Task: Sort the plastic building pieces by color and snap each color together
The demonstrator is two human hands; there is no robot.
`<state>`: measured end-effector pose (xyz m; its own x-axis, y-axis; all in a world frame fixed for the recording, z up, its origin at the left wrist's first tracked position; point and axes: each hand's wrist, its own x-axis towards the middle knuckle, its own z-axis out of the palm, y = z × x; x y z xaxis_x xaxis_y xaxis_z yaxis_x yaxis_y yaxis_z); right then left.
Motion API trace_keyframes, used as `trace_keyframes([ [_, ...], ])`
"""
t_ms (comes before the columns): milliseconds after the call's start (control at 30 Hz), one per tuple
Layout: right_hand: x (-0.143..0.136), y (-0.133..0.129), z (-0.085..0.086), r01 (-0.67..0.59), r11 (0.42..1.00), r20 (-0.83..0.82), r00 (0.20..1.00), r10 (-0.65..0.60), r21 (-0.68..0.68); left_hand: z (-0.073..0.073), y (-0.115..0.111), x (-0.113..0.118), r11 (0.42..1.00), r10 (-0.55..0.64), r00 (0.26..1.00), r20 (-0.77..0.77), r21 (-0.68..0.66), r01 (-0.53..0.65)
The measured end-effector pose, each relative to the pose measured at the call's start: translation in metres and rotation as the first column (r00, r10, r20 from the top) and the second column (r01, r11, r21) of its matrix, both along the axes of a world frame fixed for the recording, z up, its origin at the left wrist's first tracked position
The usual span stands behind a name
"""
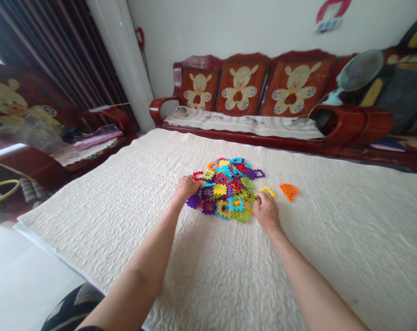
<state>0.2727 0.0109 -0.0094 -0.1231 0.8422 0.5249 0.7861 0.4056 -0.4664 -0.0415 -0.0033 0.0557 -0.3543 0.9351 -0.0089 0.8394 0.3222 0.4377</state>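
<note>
A heap of flat, notched plastic pieces (220,189) in many colours lies on the cream quilted cover (211,276). My left hand (187,187) is at the heap's left edge, its fingers bent against the pieces; what they grip is too small to make out. At the right edge my right hand (265,209) has its fingers curled beside green pieces, and any piece in them is hidden. Just beyond it lies a yellow frame-shaped piece (268,190). A small orange stack (289,191) sits apart, farther right.
Behind the covered surface stands a red wooden sofa (245,128) with bear-pattern cushions. A pale green fan (360,71) is at the back right. On the left are a wooden armchair (32,172) and a yellow hoop (3,195).
</note>
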Motion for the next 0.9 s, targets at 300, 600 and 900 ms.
trace_keyframes([
  [300, -0.001, 0.0, 0.001, 0.008, 1.0, 0.045, 0.999, -0.008, -0.001, -0.002, 0.001, -0.004, 0.998, -0.063, 0.99, 0.123, -0.023, 0.067],
  [600, -0.002, -0.001, 0.002, 0.019, 1.0, 0.07, 0.997, -0.019, -0.007, 0.004, 0.012, -0.007, 0.991, -0.096, 0.926, 0.365, -0.054, 0.123],
  [900, -0.003, -0.002, 0.003, 0.0, 0.999, -0.01, 1.0, 0.0, -0.037, 0.014, 0.005, -0.02, 1.0, 0.001, 0.727, 0.686, 0.01, -0.011],
])
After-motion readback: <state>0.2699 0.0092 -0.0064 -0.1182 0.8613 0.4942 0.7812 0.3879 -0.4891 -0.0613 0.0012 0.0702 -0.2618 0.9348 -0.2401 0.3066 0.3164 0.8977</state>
